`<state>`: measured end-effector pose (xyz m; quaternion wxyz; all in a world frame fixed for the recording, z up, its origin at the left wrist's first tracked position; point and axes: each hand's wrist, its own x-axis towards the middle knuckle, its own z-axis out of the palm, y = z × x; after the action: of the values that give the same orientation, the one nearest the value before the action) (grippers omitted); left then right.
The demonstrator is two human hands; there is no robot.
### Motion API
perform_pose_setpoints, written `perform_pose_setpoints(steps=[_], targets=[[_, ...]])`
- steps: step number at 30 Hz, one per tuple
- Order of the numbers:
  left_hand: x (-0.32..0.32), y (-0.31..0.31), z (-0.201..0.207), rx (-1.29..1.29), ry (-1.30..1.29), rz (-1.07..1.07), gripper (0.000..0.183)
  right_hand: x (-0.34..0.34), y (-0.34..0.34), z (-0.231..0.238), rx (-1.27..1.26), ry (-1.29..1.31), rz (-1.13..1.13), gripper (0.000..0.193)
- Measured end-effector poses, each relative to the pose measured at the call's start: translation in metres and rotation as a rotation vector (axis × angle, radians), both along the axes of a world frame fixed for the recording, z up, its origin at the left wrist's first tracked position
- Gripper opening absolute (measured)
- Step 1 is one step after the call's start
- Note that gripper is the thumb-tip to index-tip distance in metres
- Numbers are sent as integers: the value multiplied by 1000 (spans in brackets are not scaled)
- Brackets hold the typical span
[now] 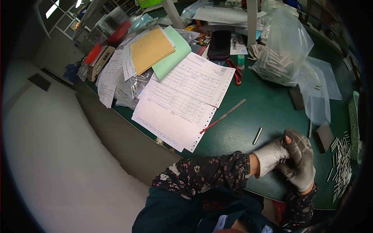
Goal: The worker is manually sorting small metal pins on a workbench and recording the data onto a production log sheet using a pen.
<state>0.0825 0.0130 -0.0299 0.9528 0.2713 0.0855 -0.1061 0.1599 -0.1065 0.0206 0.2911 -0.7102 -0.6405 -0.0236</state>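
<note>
My left hand and my right hand, both in soiled pale work gloves, are brought together over the near right of the green table. The right fingers are curled inward, with a bare thumb tip poking out of the glove. Left fingertips are tucked against the right hand and mostly hidden. Both hands look closed; whatever lies between them cannot be made out. A single shiny metal pin lies just left of the hands. To their right, many similar loose pins form a heap on the table.
Dark rectangular blocks and a green perforated basket stand at the right. Behind are a clear bag of metal pins and a slim red-handled file. Printed sheets cover the left, near a black phone-like object.
</note>
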Motion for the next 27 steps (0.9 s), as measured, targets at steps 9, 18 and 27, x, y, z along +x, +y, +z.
perform_pose_setpoints(steps=[9, 18, 27], targets=[[-5, -2, -4, 22, -63, -34, 23, -4, -1, 5, 41, -40, -21, 65], [-9, 4, -10, 26, -14, -103, 25, -14, 4, 6, 104, -117, 23, 70], [3, 7, -20, 81, -54, 12, 31, -12, 10, 6, 42, -143, -23, 63]])
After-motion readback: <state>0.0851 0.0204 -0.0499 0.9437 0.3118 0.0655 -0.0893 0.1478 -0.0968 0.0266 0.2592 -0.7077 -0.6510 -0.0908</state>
